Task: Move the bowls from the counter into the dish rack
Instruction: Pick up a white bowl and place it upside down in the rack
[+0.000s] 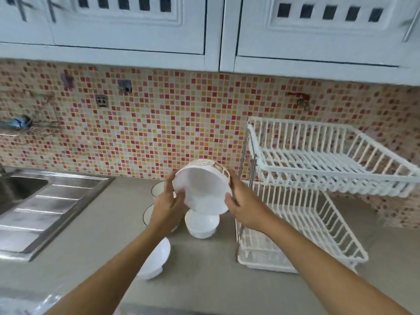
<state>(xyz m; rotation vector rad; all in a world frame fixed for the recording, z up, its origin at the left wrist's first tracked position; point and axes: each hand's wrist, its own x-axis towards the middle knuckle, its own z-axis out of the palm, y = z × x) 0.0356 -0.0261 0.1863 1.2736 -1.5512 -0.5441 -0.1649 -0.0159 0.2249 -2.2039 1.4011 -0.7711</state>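
A large white bowl (202,189) with a brown pattern on its outside is held above the counter, tilted with its opening toward me. My left hand (167,208) grips its left rim and my right hand (244,204) grips its right rim. Beneath it a small white bowl (201,225) stands on the counter. Another white bowl (156,260) lies under my left forearm. Two dark-rimmed bowls (158,189) (147,214) show partly behind my left hand. The white two-tier dish rack (318,178) stands just right of my hands, with both tiers bare.
A steel sink and drainboard (43,212) fill the left side of the grey counter (216,280). The mosaic tile wall (159,123) runs behind, with white cabinets (204,30) overhead. Crinkled clear plastic (27,303) lies at the lower left corner.
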